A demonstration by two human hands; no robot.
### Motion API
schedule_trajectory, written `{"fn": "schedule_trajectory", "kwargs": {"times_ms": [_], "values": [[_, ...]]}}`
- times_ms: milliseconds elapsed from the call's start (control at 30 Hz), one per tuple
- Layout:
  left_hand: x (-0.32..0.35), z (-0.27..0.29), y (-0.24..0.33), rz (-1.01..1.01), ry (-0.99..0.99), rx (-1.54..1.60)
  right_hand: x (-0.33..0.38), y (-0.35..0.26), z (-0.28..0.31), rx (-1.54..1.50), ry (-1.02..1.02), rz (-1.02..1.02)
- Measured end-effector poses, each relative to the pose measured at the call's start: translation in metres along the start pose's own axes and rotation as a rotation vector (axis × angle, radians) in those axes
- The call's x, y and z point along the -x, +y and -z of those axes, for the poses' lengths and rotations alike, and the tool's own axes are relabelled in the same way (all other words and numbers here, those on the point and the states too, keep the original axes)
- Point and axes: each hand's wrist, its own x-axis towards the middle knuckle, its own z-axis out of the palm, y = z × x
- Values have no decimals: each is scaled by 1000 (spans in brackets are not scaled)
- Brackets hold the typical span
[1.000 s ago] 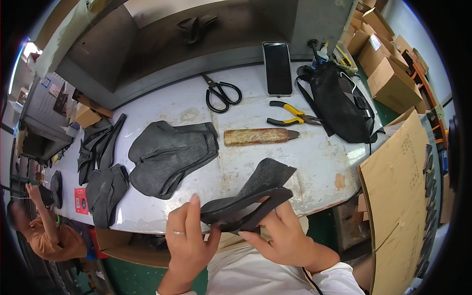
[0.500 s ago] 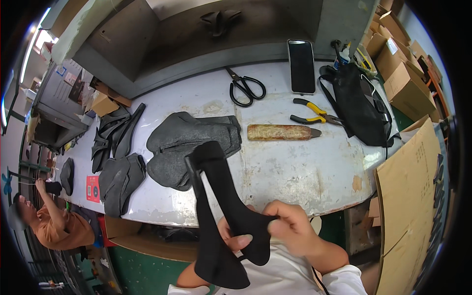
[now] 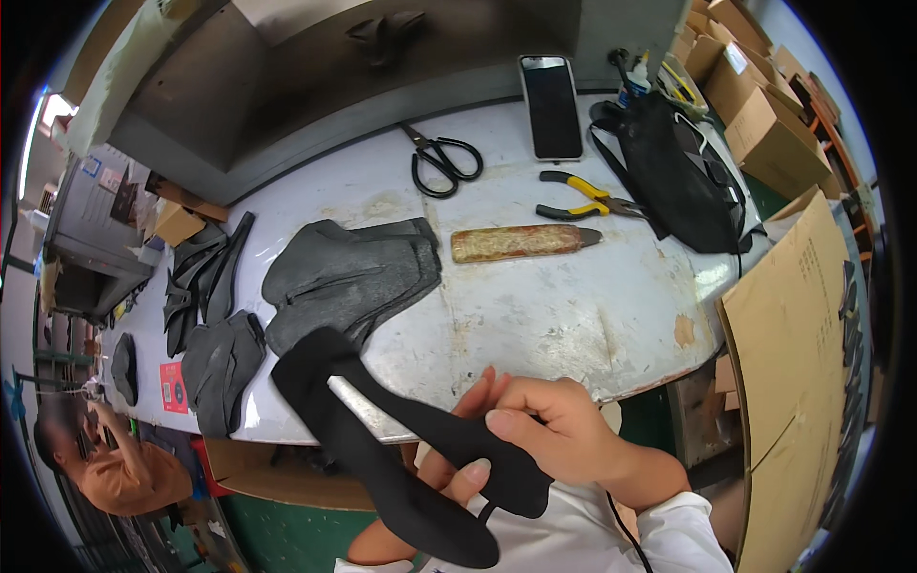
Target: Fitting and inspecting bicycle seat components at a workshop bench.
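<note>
Both hands hold a long black U-shaped piece of soft material, like a shoe upper (image 3: 368,454), in front of the table's near edge. Its bend leans to the upper left, and its two wider ends are toward me. My left hand (image 3: 467,479) is closed on it from behind; the thumb shows between the two arms and much of the hand is hidden. My right hand (image 3: 554,427) pinches the edge of the right-hand arm between thumb and fingers. Beyond the bend lies a stack of dark grey cut pieces (image 3: 349,272).
Black-handled scissors (image 3: 445,164), yellow-black pliers (image 3: 587,198), a wooden-handled tool (image 3: 516,244), a phone (image 3: 552,110) and a black bag (image 3: 673,177) lie on the white table (image 3: 535,325). More dark pieces (image 3: 222,368) are at left. Cardboard (image 3: 783,353) stands at right. A person (image 3: 134,468) works far left.
The black piece has tipped from nearly upright toward the left. My right hand's grip has shifted along its edge, with more fingers against it. The whole view has turned slightly.
</note>
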Motion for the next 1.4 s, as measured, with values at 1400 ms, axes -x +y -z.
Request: {"fn": "schedule_trajectory", "kwargs": {"times_ms": [1400], "values": [[-17,46,9,-226,-635,-861,8,13,20,-164,-278,-270]]}}
